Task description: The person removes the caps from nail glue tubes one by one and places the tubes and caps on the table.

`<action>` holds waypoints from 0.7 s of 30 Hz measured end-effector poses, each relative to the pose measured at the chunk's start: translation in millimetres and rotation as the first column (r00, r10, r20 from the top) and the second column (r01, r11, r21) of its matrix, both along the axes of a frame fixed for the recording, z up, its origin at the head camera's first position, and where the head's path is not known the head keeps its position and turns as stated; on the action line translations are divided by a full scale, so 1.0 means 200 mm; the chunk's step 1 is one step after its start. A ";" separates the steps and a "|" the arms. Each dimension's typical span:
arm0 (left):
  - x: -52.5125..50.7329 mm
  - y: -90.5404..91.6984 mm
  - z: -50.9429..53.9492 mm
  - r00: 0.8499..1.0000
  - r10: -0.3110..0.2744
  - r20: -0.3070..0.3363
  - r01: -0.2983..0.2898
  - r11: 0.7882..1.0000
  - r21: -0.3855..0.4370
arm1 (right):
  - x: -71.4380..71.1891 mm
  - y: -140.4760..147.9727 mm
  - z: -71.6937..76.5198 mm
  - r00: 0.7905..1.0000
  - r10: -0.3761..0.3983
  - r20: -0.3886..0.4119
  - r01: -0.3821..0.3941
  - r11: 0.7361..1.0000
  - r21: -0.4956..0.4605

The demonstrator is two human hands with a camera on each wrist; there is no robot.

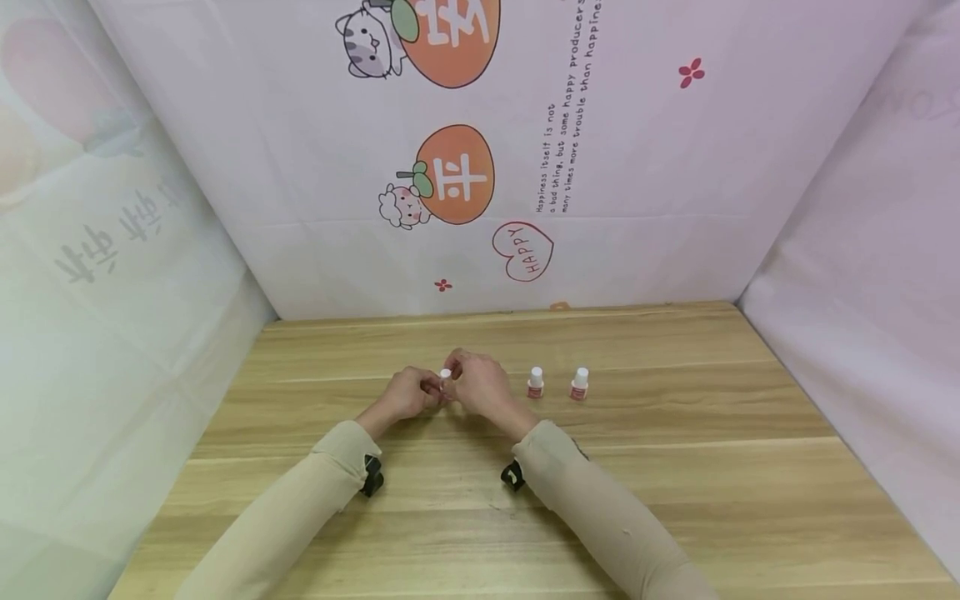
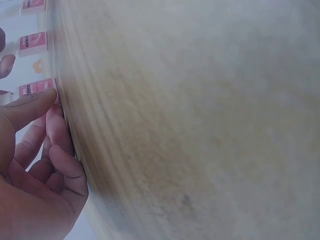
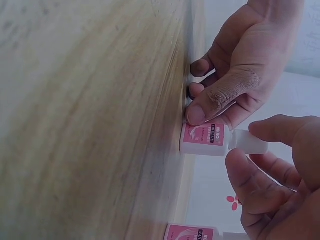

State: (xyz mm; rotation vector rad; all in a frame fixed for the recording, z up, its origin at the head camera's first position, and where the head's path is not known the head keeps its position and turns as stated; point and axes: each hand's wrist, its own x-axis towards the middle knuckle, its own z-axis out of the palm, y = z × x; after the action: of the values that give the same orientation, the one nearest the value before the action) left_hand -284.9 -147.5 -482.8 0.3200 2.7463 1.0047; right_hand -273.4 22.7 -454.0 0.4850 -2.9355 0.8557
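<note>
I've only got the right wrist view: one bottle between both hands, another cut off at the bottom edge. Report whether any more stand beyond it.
Observer: Yes, the head view shows a third bottle, farther right than your cut-off bottle.

Operator: Say whether that third one is capped.

Observer: It is; a white cap sits on top.

Operator: Now place the held bottle in the row, and tell me what the person wears.

Observer: Leftmost of the three in the head view, and the person has beige sleeves.

In the head view I lose part of the gripped bottle (image 1: 446, 377) behind fingers (image 1: 431, 387); the right wrist view crops another bottle (image 3: 192, 233).
</note>
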 end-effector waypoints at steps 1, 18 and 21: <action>0.00 0.00 0.00 1.000 -0.001 -0.001 0.001 1.000 0.002 | 0.00 0.00 0.00 1.000 0.001 -0.003 -0.001 1.000 0.005; 0.00 0.00 0.01 0.997 -0.040 -0.063 0.038 0.999 -0.035 | 0.01 0.00 0.00 1.000 0.007 -0.025 -0.006 1.000 0.025; 0.01 0.00 0.01 0.997 -0.040 -0.059 0.038 0.999 -0.036 | 0.01 0.00 0.00 1.000 -0.004 -0.019 0.004 1.000 0.024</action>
State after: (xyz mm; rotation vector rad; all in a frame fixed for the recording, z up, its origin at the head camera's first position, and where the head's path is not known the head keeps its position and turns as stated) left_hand -283.7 -147.7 -480.4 0.4031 2.7956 0.9515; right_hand -271.8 22.9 -454.2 0.4859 -2.9319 0.8114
